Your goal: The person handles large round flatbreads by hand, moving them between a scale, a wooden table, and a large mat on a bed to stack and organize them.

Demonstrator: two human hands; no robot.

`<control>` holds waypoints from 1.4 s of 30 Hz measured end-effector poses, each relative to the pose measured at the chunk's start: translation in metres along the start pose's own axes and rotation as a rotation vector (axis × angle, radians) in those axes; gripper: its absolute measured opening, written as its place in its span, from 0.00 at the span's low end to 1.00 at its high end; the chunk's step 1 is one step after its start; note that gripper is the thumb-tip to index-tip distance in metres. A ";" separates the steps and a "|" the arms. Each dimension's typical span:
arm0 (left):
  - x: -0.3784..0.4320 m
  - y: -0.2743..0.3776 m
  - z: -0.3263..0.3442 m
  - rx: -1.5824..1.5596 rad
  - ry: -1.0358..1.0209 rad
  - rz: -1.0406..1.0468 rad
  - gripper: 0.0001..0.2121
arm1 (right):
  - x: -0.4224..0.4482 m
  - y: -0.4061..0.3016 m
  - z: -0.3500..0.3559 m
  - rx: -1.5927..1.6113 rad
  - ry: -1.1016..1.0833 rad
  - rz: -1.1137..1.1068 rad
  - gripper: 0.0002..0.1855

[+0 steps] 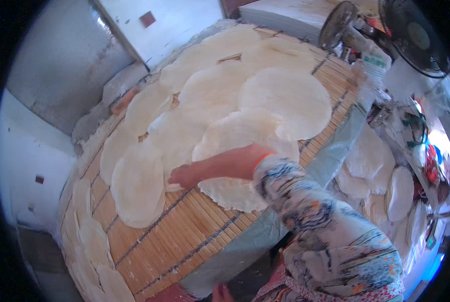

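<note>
My right hand (181,177), at the end of a patterned sleeve, reaches over a slatted mat (198,211) bound with dark cords. Its fingers are at the lower edge of the overlapping thin, pale round sheets, beside an oval-looking sheet (138,185); whether they grip an edge cannot be told. Under and beside the forearm lie a large sheet (240,132) and a ragged-edged one (232,192). Only a small part of my left hand (222,293) shows at the bottom edge, near the mat's near side; what it holds is hidden.
More sheets (93,234) cover the mat's left end. Greenish covering (330,147) runs along the near edge. Stacked round sheets (368,154) and plastic bags (375,64) stand at the right. Two fans (415,36) (336,24) are at the upper right. A white wall (32,162) borders the left.
</note>
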State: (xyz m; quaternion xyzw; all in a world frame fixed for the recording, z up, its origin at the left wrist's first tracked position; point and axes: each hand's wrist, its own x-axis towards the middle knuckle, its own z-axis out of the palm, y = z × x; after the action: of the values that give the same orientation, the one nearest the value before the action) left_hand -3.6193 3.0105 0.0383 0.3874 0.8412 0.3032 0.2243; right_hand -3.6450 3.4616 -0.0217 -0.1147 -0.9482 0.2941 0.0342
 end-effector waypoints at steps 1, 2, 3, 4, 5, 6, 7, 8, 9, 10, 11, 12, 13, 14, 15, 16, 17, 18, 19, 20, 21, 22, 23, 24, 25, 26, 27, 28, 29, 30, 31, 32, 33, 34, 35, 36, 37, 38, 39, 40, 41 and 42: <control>0.017 0.005 -0.002 -0.012 -0.052 -0.017 0.10 | -0.021 0.008 -0.016 -0.040 0.047 -0.022 0.22; 0.034 0.010 -0.002 -0.027 -0.102 -0.037 0.10 | -0.037 0.017 -0.039 -0.043 0.070 0.060 0.21; 0.054 0.014 -0.001 -0.036 -0.151 -0.051 0.11 | -0.053 0.027 -0.061 -0.080 0.055 0.170 0.19; 0.072 0.018 0.000 -0.041 -0.204 -0.062 0.12 | -0.070 0.038 -0.085 -0.121 0.162 0.188 0.16; 0.092 0.024 0.008 -0.080 -0.134 0.061 0.13 | -0.087 0.051 -0.107 -0.181 0.232 0.239 0.13; 0.116 0.030 0.023 -0.113 -0.065 0.180 0.14 | -0.105 0.063 -0.124 -0.221 0.317 0.296 0.12; 0.133 0.036 0.038 -0.106 -0.012 0.250 0.15 | -0.123 0.076 -0.138 -0.267 0.394 0.365 0.11; 0.147 0.043 0.054 -0.026 0.029 0.442 0.16 | -0.142 0.088 -0.149 -0.237 0.411 0.429 0.12; 0.162 0.051 0.074 0.095 0.055 0.585 0.17 | -0.161 0.100 -0.156 -0.214 0.418 0.504 0.13; 0.175 0.058 0.089 0.226 0.071 0.725 0.18 | -0.182 0.113 -0.162 -0.205 0.437 0.568 0.13; 0.182 0.065 0.104 0.244 0.047 0.753 0.18 | -0.206 0.126 -0.168 -0.209 0.450 0.642 0.13; 0.185 0.073 0.123 0.270 0.013 0.775 0.18 | -0.230 0.140 -0.172 -0.187 0.535 0.686 0.13; 0.189 0.081 0.142 0.318 -0.011 0.781 0.18 | -0.255 0.156 -0.178 -0.190 0.641 0.697 0.14; 0.191 0.086 0.159 0.302 -0.015 0.771 0.19 | -0.280 0.173 -0.184 -0.178 0.700 0.773 0.13; 0.190 0.090 0.169 0.311 -0.009 0.741 0.19 | -0.302 0.192 -0.194 -0.183 0.776 0.828 0.13; 0.189 0.093 0.177 0.324 -0.009 0.693 0.19 | -0.323 0.213 -0.204 -0.192 0.800 0.929 0.14; 0.187 0.096 0.182 0.356 0.038 0.715 0.19 | -0.342 0.234 -0.213 -0.206 0.825 1.042 0.14; 0.184 0.098 0.184 0.390 0.076 0.720 0.18 | -0.361 0.255 -0.221 -0.252 0.841 1.085 0.15; 0.182 0.102 0.185 0.470 0.052 0.678 0.18 | -0.378 0.274 -0.226 -0.288 0.850 1.137 0.16; 0.180 0.106 0.182 0.620 -0.025 0.727 0.19 | -0.393 0.294 -0.230 -0.352 0.813 1.163 0.18; 0.173 0.112 0.173 0.817 -0.163 0.723 0.20 | -0.405 0.311 -0.233 -0.401 0.763 1.202 0.20; 0.169 0.122 0.170 1.009 -0.306 0.712 0.21 | -0.411 0.328 -0.236 -0.434 0.754 1.249 0.20; 0.169 0.135 0.172 0.797 -0.255 0.728 0.23 | -0.415 0.344 -0.237 -0.466 0.747 1.297 0.20; 0.172 0.150 0.175 0.588 -0.196 0.731 0.26 | -0.419 0.357 -0.239 -0.528 0.771 1.330 0.20; 0.176 0.168 0.180 0.377 -0.143 0.750 0.28 | -0.422 0.368 -0.240 -0.508 0.764 1.371 0.21; 0.174 0.185 0.174 0.733 -0.347 0.493 0.30 | -0.423 0.377 -0.241 -0.516 0.785 1.392 0.21; 0.172 0.202 0.167 1.273 -0.684 0.281 0.32 | -0.425 0.384 -0.244 -0.495 0.786 1.414 0.22; 0.169 0.216 0.160 1.617 -1.060 0.187 0.34 | -0.427 0.390 -0.246 -0.485 0.760 1.423 0.22; 0.177 0.228 0.162 1.628 -1.062 0.210 0.34 | -0.430 0.395 -0.248 -0.445 0.707 1.435 0.21; 0.180 0.236 0.163 1.638 -1.063 0.232 0.35 | -0.433 0.399 -0.250 -0.444 0.675 1.444 0.21; 0.182 0.241 0.165 1.645 -1.067 0.256 0.36 | -0.436 0.403 -0.253 -0.420 0.660 1.421 0.19; 0.180 0.243 0.168 1.630 -0.945 0.239 0.36 | -0.438 0.407 -0.256 -0.433 0.664 1.390 0.17; 0.176 0.243 0.170 1.612 -0.824 0.221 0.36 | -0.439 0.410 -0.260 -0.446 0.667 1.360 0.15; 0.173 0.240 0.173 1.592 -0.706 0.204 0.37 | -0.439 0.413 -0.265 -0.406 0.745 1.312 0.14; 0.168 0.236 0.173 1.599 -0.725 0.213 0.37 | -0.438 0.416 -0.273 -0.363 0.814 1.268 0.12; 0.162 0.231 0.171 1.604 -0.749 0.221 0.37 | -0.436 0.418 -0.282 -0.313 0.857 1.279 0.11; 0.156 0.225 0.168 1.608 -0.770 0.228 0.36 | -0.432 0.418 -0.294 -0.296 1.034 1.195 0.11; 0.156 0.218 0.165 1.336 -0.675 0.387 0.36 | -0.422 0.416 -0.307 -0.244 1.156 1.187 0.10; 0.160 0.209 0.160 1.056 -0.572 0.525 0.36 | -0.413 0.411 -0.324 -0.097 1.240 1.074 0.09; 0.165 0.201 0.158 0.771 -0.461 0.647 0.36 | -0.404 0.404 -0.345 -0.109 1.246 0.952 0.09; 0.170 0.191 0.159 0.742 -0.347 0.771 0.37 | -0.394 0.393 -0.368 -0.279 1.159 0.884 0.09; 0.174 0.181 0.162 0.710 -0.228 0.890 0.38 | -0.382 0.379 -0.386 -0.607 1.019 0.814 0.10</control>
State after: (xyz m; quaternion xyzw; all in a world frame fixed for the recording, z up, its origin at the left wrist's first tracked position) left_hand -3.5307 3.2960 0.0214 0.7854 0.6182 0.0238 0.0208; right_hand -3.1486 3.8864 0.0835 -0.5864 -0.7364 -0.0830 0.3270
